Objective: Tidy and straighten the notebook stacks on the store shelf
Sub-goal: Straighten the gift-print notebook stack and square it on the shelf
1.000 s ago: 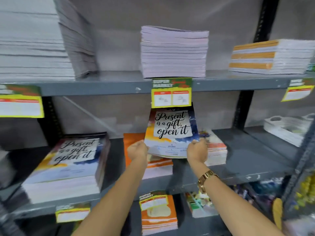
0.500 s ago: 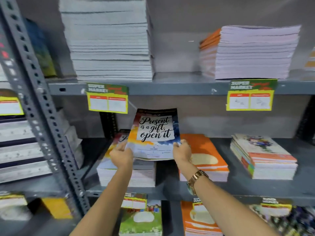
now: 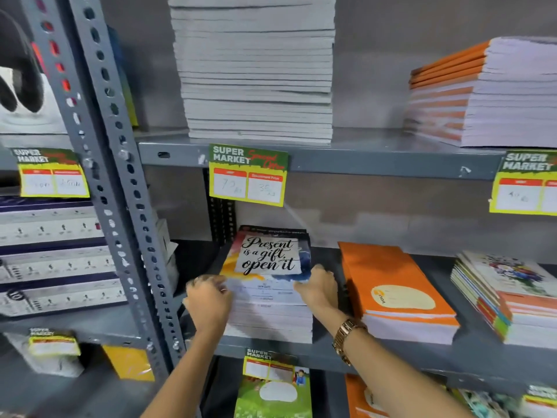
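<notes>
A notebook with "Present is a gift, open it" on its cover (image 3: pixel 269 260) lies flat on top of a stack of the same notebooks (image 3: pixel 271 321) on the middle shelf (image 3: pixel 391 354). My left hand (image 3: pixel 208 303) grips the notebook's near left corner. My right hand (image 3: pixel 316 286), with a gold watch on the wrist, holds its near right edge. To the right lie an orange notebook stack (image 3: pixel 398 297) and a mixed colourful stack (image 3: pixel 506 300).
A grey perforated upright (image 3: pixel 120 206) stands just left of my left hand. The upper shelf carries a tall white stack (image 3: pixel 256 70) and an orange-spined stack (image 3: pixel 482 95). Yellow price tags (image 3: pixel 248 175) hang from the shelf edges. More notebooks lie on the shelf below (image 3: pixel 272 393).
The notebook, held up and tilted before, now lies flat on the matching stack. Both hands came down with it and stay on its near edge. The view has shifted left.
</notes>
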Demonstrator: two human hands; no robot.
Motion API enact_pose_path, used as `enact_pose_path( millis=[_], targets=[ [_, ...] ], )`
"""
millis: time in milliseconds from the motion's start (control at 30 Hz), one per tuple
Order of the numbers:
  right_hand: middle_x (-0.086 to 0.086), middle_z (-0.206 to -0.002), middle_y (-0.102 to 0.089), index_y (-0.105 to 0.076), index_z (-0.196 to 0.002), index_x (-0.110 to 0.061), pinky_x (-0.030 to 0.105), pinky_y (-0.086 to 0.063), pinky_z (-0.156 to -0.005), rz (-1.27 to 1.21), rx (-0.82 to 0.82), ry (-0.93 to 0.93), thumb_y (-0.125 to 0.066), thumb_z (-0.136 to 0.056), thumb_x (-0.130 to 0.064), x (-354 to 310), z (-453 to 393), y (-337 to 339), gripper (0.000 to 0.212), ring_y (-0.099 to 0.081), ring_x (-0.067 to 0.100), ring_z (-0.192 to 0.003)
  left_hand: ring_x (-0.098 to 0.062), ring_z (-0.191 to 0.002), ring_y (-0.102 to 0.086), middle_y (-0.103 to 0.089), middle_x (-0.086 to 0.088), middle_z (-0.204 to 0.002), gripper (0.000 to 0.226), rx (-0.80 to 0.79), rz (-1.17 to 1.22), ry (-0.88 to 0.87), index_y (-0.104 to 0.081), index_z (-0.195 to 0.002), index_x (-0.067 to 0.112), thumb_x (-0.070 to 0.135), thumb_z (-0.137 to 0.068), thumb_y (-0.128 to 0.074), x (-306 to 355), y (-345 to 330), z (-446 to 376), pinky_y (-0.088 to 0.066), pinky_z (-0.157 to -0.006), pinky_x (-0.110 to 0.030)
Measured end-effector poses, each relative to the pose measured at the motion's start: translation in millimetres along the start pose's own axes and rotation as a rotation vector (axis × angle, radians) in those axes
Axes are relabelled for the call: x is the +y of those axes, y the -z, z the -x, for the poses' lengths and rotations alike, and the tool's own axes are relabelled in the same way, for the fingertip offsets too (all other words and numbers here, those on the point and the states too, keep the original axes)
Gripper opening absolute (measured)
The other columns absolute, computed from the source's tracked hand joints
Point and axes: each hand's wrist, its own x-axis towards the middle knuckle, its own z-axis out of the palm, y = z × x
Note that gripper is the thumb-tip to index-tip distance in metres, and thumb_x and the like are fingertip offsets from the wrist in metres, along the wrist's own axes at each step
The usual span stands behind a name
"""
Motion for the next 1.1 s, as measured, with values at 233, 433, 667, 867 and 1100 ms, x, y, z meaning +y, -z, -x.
enact_pose_path(
  millis=[233, 433, 667, 867, 1100],
  targets=[
    [0.007, -0.128, -0.051, -0.054, -0.123, -0.008, 0.030, -0.045, -0.097, 0.126, 0.109, 0.439, -0.054, -0.091, -0.017, 9.0, 15.4, -2.9, 0.033, -0.048, 0.023, -0.118, -0.036, -0.105, -0.058, -0.066, -0.016, -0.112, 0.032, -0.148, -0.003, -0.393, -0.066, -0.105, 0.001, -0.008, -0.077, -0.053, -1.5, 0.1, 3.3, -0.052, -0.086, -0.043],
    [0.006, -0.139, -0.048, -0.049, -0.133, -0.008, 0.031, -0.041, -0.102, 0.251, -0.033, 0.630, -0.039, -0.098, -0.023, 20.5, 29.7, -7.4, 0.039, -0.045, 0.022, -0.127, -0.033, -0.116, -0.055, -0.061, -0.014, -0.127, 0.032, -0.279, -0.107, -0.537, -0.058, -0.120, 0.004, 0.007, -0.090, -0.048, -8.6, -0.6, 13.4, -0.051, -0.090, -0.041],
    [0.005, -0.152, -0.035, -0.035, -0.144, -0.011, 0.026, -0.021, -0.116, 0.288, -0.120, 0.660, -0.034, -0.100, -0.032, 37.6, 33.4, -11.0, 0.049, -0.025, 0.017, -0.143, -0.026, -0.139, -0.031, -0.039, -0.014, -0.147, 0.081, -0.411, -0.217, -0.573, -0.037, -0.137, 0.004, 0.051, -0.079, -0.004, -17.4, -1.5, 14.2, -0.019, -0.118, -0.035],
    [0.003, -0.156, -0.026, -0.028, -0.147, -0.012, 0.025, -0.010, -0.119, 0.307, -0.096, 0.702, -0.034, -0.100, -0.033, 45.3, 32.6, -16.9, 0.051, -0.018, 0.016, -0.146, -0.023, -0.142, -0.025, -0.035, -0.010, -0.150, 0.059, -0.456, -0.126, -0.516, -0.036, -0.138, 0.009, 0.046, -0.093, -0.031, -24.6, -8.0, 8.8, -0.016, -0.119, -0.033],
    [0.008, -0.137, -0.055, -0.055, -0.131, -0.008, 0.031, -0.035, -0.110, 0.336, 0.002, 0.712, -0.031, -0.091, -0.040, 45.1, 35.5, -22.2, 0.056, -0.049, 0.022, -0.130, -0.021, -0.141, -0.026, -0.037, -0.010, -0.149, 0.046, -0.450, -0.089, -0.523, -0.038, -0.137, 0.009, 0.025, -0.094, -0.048, -27.8, -10.8, 6.3, -0.017, -0.119, -0.032]
  ],
)
